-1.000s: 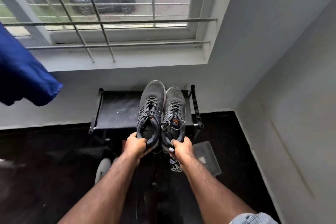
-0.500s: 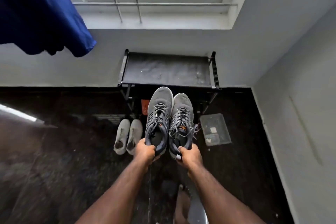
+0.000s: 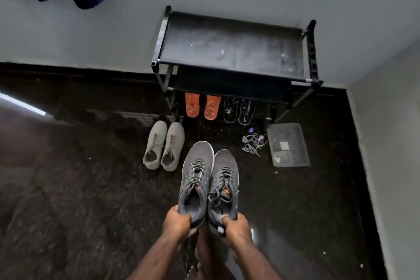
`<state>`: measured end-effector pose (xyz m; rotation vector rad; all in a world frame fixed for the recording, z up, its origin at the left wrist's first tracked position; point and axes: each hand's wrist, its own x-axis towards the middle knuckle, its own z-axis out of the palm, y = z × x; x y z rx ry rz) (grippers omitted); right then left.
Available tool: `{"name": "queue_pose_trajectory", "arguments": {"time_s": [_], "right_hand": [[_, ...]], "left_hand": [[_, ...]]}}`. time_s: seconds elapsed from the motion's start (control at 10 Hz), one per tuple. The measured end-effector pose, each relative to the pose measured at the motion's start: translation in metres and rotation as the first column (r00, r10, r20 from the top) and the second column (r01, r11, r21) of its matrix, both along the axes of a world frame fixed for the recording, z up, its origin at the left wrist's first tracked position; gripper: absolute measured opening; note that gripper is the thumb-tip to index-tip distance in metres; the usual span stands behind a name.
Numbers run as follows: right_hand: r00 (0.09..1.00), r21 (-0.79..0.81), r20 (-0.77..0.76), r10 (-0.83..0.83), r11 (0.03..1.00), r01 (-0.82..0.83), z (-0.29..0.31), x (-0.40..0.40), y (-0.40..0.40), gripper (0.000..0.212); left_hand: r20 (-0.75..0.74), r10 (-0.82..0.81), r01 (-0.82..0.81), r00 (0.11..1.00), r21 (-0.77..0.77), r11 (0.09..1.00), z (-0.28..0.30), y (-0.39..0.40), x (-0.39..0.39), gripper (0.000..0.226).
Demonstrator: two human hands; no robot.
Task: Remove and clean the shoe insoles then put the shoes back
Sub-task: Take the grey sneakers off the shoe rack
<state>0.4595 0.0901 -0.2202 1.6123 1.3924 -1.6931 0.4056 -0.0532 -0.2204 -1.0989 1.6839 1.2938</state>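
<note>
Gripping each grey sneaker's heel, left hand (image 3: 176, 223) and right hand (image 3: 236, 226) hold the pair (image 3: 210, 179) lower centre; likely next: set down, extract insoles.

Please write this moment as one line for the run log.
left hand: holds heel of left grey shoe | right hand: holds heel of right grey shoe | rack: top shelf bare

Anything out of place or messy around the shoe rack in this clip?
Yes: a tangle of loose laces lies on the dark floor between the rack and a clear plastic tray, and the rack's top shelf looks dusty.
</note>
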Motion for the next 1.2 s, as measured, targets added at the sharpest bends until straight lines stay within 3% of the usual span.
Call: {"name": "queue_pose_trajectory", "arguments": {"time_s": [0.2, 0.3, 0.4, 0.6, 0.7, 0.8, 0.9, 1.0, 1.2], "right_hand": [[0.991, 0.04, 0.011, 0.131, 0.99, -0.132, -0.089, -0.055, 0.01, 0.01], [0.981, 0.04, 0.031, 0.193, 0.98, -0.194, -0.169, -0.079, 0.017, 0.023], [0.974, 0.074, -0.009, 0.226, 0.972, -0.225, -0.296, -0.089, 0.023, 0.054], [0.988, 0.024, -0.122, 0.094, 0.996, -0.092, -0.325, -0.152, 0.012, 0.012], [0.98, 0.034, -0.176, 0.092, 0.996, -0.088, -0.36, -0.166, 0.011, 0.022], [0.967, 0.068, -0.235, 0.1, 0.994, -0.087, -0.395, -0.175, 0.005, 0.032], [0.944, 0.191, -0.262, 0.199, 0.97, -0.152, -0.445, -0.175, 0.007, 0.051], [0.921, 0.278, -0.232, 0.313, 0.929, -0.246, -0.465, -0.179, 0.014, 0.054], [0.846, 0.323, -0.231, 0.481, 0.858, -0.399, -0.413, -0.167, 0.018, 0.046]], "left_hand": [[-0.015, 0.011, -0.011, 1.0, -0.049, 0.999, -0.095, 0.006, -0.043, 0.028], [-0.043, 0.007, -0.01, 0.999, -0.065, 0.998, -0.154, 0.008, -0.07, 0.029], [-0.09, -0.013, 0.006, 0.996, -0.073, 0.997, -0.209, 0.009, -0.099, 0.031], [-0.24, -0.106, 0.086, 0.965, -0.094, 0.992, -0.3, 0.008, -0.149, 0.027], [-0.268, -0.104, 0.082, 0.958, -0.09, 0.993, -0.338, 0.006, -0.166, 0.023], [-0.263, -0.199, 0.146, 0.944, -0.208, 0.967, -0.365, -0.002, -0.178, 0.027], [-0.229, -0.315, 0.261, 0.921, -0.236, 0.936, -0.387, -0.005, -0.181, 0.037], [-0.254, -0.342, 0.289, 0.905, -0.224, 0.931, -0.403, -0.004, -0.185, 0.038], [-0.371, -0.284, 0.225, 0.884, -0.194, 0.955, -0.409, 0.0, -0.18, 0.039]]}}
